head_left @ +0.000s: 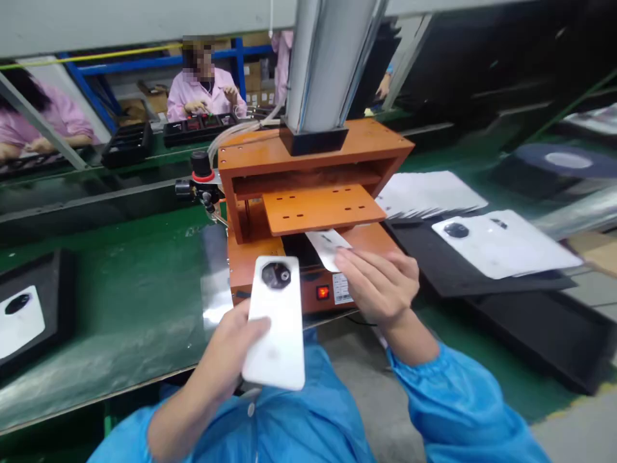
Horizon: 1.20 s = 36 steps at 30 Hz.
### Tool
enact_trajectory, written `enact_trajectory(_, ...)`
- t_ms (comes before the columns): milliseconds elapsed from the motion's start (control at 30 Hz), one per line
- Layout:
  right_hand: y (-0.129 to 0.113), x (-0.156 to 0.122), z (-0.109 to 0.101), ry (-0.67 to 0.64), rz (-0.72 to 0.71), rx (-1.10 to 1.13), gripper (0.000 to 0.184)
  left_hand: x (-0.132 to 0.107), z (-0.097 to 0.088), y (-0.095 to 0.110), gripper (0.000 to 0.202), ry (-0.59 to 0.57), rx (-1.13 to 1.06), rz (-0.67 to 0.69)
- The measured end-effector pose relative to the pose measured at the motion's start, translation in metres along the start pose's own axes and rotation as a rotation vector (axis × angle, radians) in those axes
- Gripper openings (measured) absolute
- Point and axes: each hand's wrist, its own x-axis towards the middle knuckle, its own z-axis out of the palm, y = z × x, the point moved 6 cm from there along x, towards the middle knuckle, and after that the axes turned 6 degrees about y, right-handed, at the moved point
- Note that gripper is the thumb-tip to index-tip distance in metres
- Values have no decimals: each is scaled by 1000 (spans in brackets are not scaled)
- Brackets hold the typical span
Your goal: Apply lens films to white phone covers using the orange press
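Observation:
My left hand [236,341] grips a white phone back cover [276,328] by its left edge, thumb on top, with the dark round camera area upward. It is held in front of the orange press [315,148]. My right hand [380,283] has its fingers on the near end of another white panel [328,247], which lies partly beneath the press's raised orange plate [322,209]. The far end of that panel is hidden under the plate. A red lit switch [322,292] shows on the press's front.
At right, white covers with camera areas [511,244] lie on black trays [544,334], near a stack of white sheets [429,193]. A black tray [62,289] with a white cover [22,321] is at left. Co-workers in pink [216,90] sit across the bench.

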Motion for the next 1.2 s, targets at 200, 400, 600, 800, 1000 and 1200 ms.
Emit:
enact_trajectory(200, -7, 42, 47, -172, -29, 259, 37, -66, -51, -64, 56, 56, 146, -170)
enact_trajectory(400, -17, 34, 38, -285, -97, 224, 40, -74, -71, -91, 56, 199, 157, -135)
enact_trajectory(600, -23, 35, 24, -328, -117, 232, 36, -77, -66, -80, 57, 310, 117, -97)
enact_trajectory(800, -16, 46, 33, -392, -82, 297, 31, -74, -62, -87, 60, 290, 105, -120)
enact_trajectory(1000, -11, 44, 34, -337, -13, 311, 25, -63, -64, -69, 39, 167, 366, 85)
enact_trajectory(1200, -19, 27, 40, -160, 59, 185, 34, -52, -33, -43, 22, -27, 957, 843)
